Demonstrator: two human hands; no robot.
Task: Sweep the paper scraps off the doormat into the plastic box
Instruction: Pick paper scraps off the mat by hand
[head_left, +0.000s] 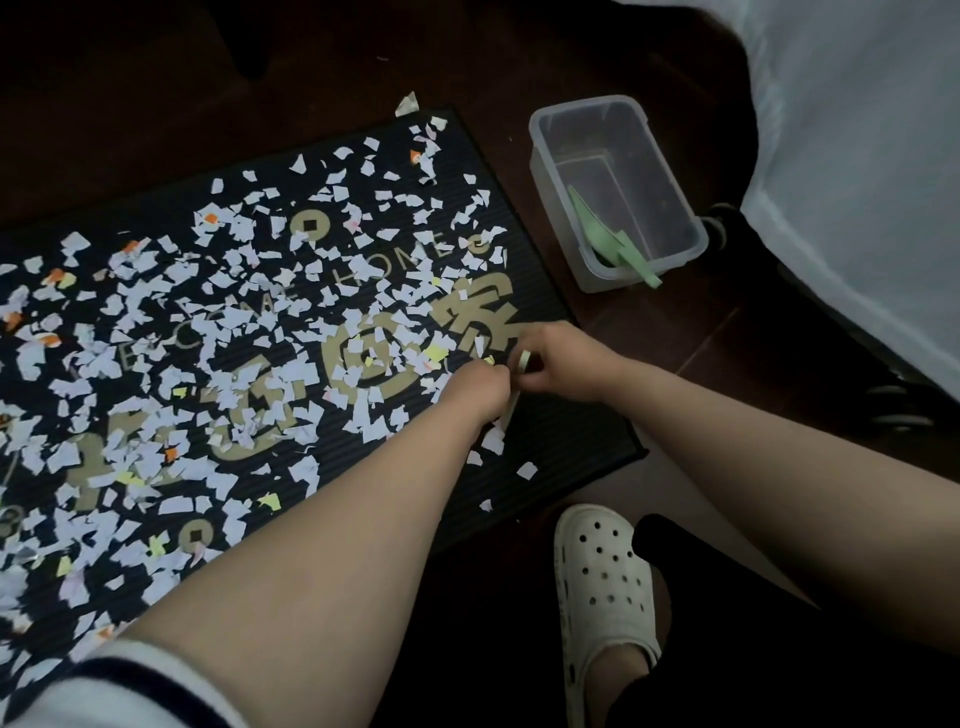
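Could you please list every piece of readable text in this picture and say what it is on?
"HOME": gold capitals on the doormat; the word before it is largely under paper scraps, only "E", "C", "ME" showing.
"回家": large gold characters on the doormat.
Further large characters to their left: too covered to read.
Plastic box: no readable label.

Scraps strewn across perhaps-black doormat, box beside

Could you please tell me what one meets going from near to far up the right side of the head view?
White clog → right hand, pinching a small pale object → plastic box.
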